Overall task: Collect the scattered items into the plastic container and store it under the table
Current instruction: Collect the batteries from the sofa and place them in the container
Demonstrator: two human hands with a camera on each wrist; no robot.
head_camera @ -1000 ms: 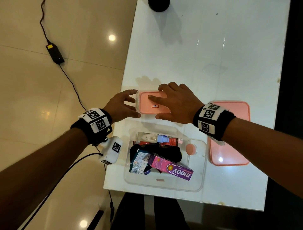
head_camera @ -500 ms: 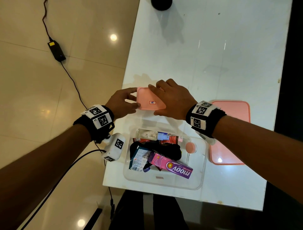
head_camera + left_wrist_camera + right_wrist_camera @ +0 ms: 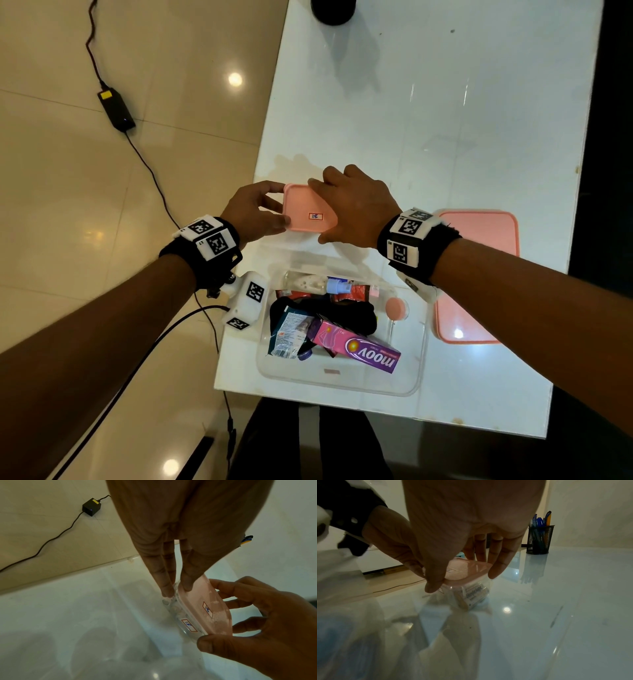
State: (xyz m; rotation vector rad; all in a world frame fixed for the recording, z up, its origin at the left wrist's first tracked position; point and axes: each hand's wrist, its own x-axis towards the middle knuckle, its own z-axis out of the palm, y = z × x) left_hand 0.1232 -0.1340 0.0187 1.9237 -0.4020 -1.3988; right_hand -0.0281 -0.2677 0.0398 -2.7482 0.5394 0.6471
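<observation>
Pink-lidded small box [image 3: 308, 212] sits gripped above the white bench [image 3: 428, 113], lid up, long axis left-right, left hand [image 3: 251, 214] fingers pinching its left end, right hand [image 3: 356, 205] fingers spread over the lid, just beyond the clear plastic container [image 3: 416, 363].

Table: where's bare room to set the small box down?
Free: the white table between both hands and the black pen holder, and the near-right corner below the pink lid. Crowded: the clear container, left half especially.
</observation>
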